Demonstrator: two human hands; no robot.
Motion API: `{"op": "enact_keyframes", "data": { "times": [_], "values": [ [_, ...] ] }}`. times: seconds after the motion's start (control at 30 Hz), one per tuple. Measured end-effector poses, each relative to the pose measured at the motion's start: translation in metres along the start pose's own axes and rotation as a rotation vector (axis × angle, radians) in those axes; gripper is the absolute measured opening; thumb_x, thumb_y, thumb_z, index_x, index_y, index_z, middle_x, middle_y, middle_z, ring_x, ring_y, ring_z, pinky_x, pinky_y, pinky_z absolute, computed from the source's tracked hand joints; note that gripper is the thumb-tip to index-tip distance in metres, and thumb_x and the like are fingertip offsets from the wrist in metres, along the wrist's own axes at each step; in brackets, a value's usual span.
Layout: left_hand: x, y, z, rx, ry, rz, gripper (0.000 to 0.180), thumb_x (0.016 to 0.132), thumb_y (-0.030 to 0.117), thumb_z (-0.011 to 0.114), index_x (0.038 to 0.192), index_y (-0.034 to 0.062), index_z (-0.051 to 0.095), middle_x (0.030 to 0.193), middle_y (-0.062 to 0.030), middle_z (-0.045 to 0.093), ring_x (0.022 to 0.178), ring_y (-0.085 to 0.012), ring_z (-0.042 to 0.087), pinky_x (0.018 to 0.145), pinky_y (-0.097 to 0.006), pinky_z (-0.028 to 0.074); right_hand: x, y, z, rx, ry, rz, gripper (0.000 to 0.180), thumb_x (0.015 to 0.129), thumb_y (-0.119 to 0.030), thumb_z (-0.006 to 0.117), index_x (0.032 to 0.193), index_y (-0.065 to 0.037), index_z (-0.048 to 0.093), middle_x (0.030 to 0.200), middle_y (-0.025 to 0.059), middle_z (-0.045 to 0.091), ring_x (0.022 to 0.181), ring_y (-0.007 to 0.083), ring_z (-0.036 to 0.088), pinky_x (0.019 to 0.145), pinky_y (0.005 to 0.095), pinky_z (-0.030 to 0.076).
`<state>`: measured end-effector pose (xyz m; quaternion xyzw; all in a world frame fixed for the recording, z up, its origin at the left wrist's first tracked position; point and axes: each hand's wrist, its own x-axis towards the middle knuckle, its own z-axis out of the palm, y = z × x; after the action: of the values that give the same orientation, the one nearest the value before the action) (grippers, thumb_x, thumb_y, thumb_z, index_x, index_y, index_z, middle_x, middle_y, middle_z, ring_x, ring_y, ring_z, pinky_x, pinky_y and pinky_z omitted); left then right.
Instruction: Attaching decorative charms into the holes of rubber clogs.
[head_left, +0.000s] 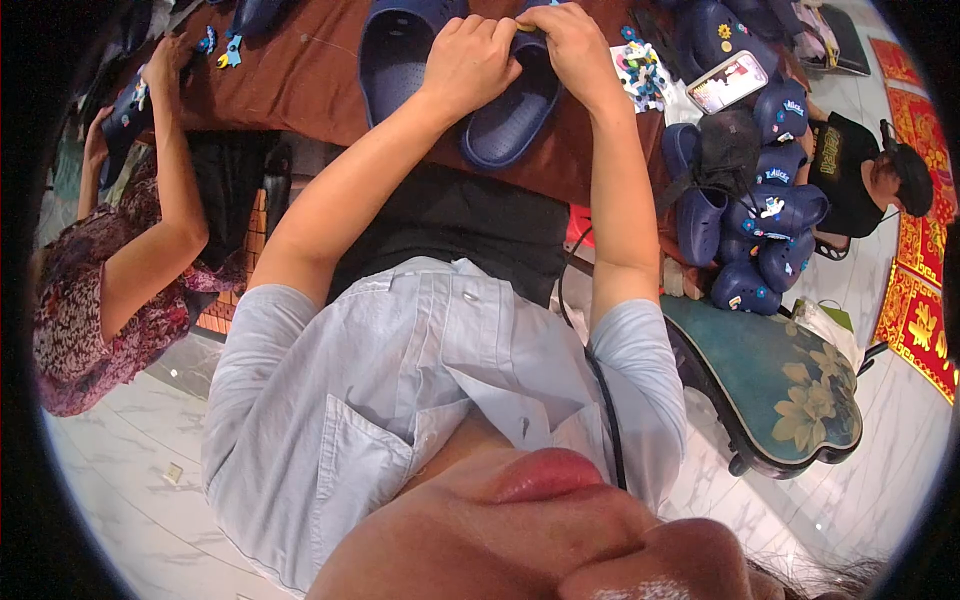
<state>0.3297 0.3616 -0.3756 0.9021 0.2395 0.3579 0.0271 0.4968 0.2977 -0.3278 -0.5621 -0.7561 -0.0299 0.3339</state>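
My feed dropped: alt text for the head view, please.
Both hands, left hand and right hand, press on a navy clog on a brown table. More clogs are piled at right; another person works at left.

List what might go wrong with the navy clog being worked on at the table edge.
1. The navy foam clog overhangs the edge of the brown-clothed table; if the left hand and right hand loosen, it may drop into the lap.
2. Both hands pinch at one spot on the clog's rim, so a finger could slip.
3. The heap of small colourful charms lies right beside the right wrist; a sweep might scatter them.
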Motion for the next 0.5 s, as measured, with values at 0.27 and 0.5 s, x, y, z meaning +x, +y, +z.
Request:
{"op": "enact_keyframes", "data": {
  "times": [0.27, 0.5],
  "values": [
    [0.0002, 0.0005, 0.0008, -0.005, 0.001, -0.011, 0.041, 0.072, 0.022, 0.075, 0.108, 0.0066, 0.061, 0.091, -0.0076, 0.068, 0.09, -0.024, 0.065, 0.079, -0.038, 0.048, -0.0033, 0.0044, 0.0043, -0.014, 0.029, 0.069, 0.016, 0.081, -0.001, 0.058, 0.093, -0.002, 0.069, 0.096, 0.013, 0.07, 0.096, 0.032, 0.061, 0.087, 0.0403, 0.049],
    [-0.0013, -0.0019, 0.0016, -0.04, 0.014, 0.012, 0.054, 0.073, 0.018, 0.074, 0.125, 0.0081, 0.061, 0.096, -0.0068, 0.069, 0.097, -0.023, 0.065, 0.083, -0.038, 0.049, -0.0023, -0.0015, 0.0046, 0.12, 0.081, 0.204, 0.017, 0.088, 0.001, 0.057, 0.103, -0.001, 0.065, 0.094, 0.017, 0.068, 0.092, 0.0338, 0.065, 0.082, 0.0394, 0.052]
  ]
}}
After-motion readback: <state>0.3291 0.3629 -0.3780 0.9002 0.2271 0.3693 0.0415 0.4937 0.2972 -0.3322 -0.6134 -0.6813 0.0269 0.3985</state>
